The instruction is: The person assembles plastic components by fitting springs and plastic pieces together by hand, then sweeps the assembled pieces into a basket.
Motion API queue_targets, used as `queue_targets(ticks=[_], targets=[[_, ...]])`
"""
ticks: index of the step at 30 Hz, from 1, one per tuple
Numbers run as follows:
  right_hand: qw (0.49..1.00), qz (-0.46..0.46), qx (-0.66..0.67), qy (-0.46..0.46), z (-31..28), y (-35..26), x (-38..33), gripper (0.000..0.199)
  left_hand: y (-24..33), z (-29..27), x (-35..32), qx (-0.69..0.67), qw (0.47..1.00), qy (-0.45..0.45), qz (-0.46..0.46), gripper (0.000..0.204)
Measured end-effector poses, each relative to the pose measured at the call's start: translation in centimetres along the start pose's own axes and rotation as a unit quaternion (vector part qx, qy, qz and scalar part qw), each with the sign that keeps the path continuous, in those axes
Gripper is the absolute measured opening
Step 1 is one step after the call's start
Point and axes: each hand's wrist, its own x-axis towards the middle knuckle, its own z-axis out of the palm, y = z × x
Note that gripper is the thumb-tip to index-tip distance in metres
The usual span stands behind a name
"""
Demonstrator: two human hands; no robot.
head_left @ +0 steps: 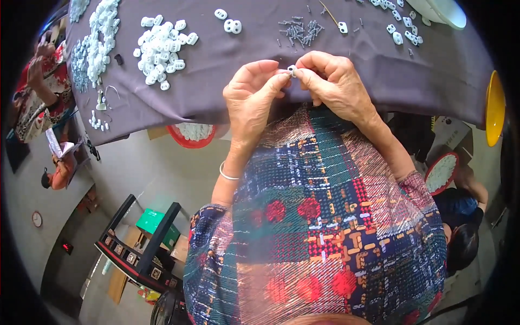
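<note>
Close to the table's near edge, a small white cord lock [292, 70] with a dark hole is pinched between my fingertips. The thumb and fingers of my left hand [250, 95] are closed at its left side. From the other side, my right hand [342, 84] grips it between thumb and forefinger. Much of the piece is hidden by the fingers. Beyond my hands lies a pile of small metal springs [303, 33]. Two-holed white cord locks [232, 26] lie left of the springs, with a larger heap of white cord locks [162, 50] further left.
A thin stick [329, 13] touches a white piece [343, 27] beyond my right hand. A white bowl [447, 13] and a yellow dish [493, 108] are at the right. Red basins [189, 145] hold white pieces below the table. Other people sit at left and right.
</note>
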Motion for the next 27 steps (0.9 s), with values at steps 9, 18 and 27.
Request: queue_targets(ticks=[9, 18, 27], targets=[[1.000, 0.007, 0.023, -0.005, 0.0, 0.0, -0.1, 0.016, 0.1, 0.1, -0.1, 0.003, 1.000, 0.004, -0.004, 0.024], [1.000, -0.008, -0.019, 0.000, 0.0, 0.4, -0.1, 0.015, -0.1, 0.3, -0.1, 0.015, 1.000, 0.006, -0.002, 0.022], [0.998, -0.016, -0.058, -0.022, 0.1, 0.0, 0.6, 0.013, -0.9, -0.1, 0.3, 0.010, 0.999, -0.017, 0.037, 0.019]])
